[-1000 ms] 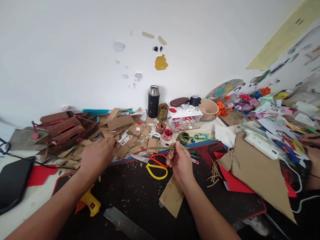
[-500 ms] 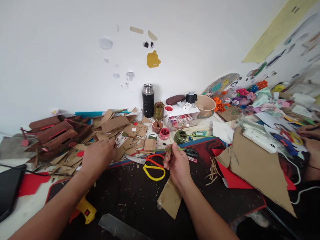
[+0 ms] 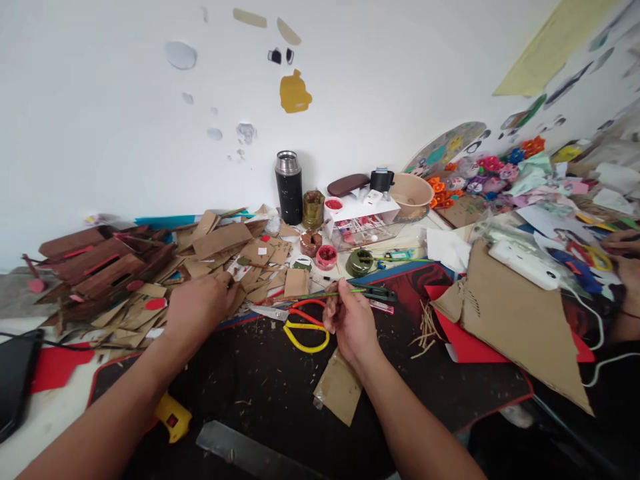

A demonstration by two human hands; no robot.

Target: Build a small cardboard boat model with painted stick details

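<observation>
With fingers (image 3: 332, 312) of the right hand (image 3: 356, 328) pinched narrow, holding a slim paintbrush (image 3: 304, 297) nearly level, browned end pointing left, over the table's near side. Passing just above or behind the orange-and-yellow-handled scissors (image 3: 286, 314) in this view; hard to tell whether touching anything at the tip.

At the heap of cardboard scraps (image 3: 220, 242) with the left hand (image 3: 199, 305), back uppermost, fingertips curled down and hidden; impossible to tell whether gripping a piece or merely touching.

Probably at the step of picking out a scrap while keeping the brush ready. Would call next for a sure hold on one piece, and for keeping the browned end off neighbouring things.

Just beyond the brush, close to hand for dipping: past a brown paint jar (image 3: 311, 243), a red paint jar (image 3: 327, 257) and a green paint jar (image 3: 359, 263), all uncovered. Farther left, next to a brown cardboard model (image 3: 95, 261); nearer, on the black mat (image 3: 273, 393), beside a yellow glue gun (image 3: 173, 417). Outermost, up against the wall, to a black flask (image 3: 289, 193).
</observation>
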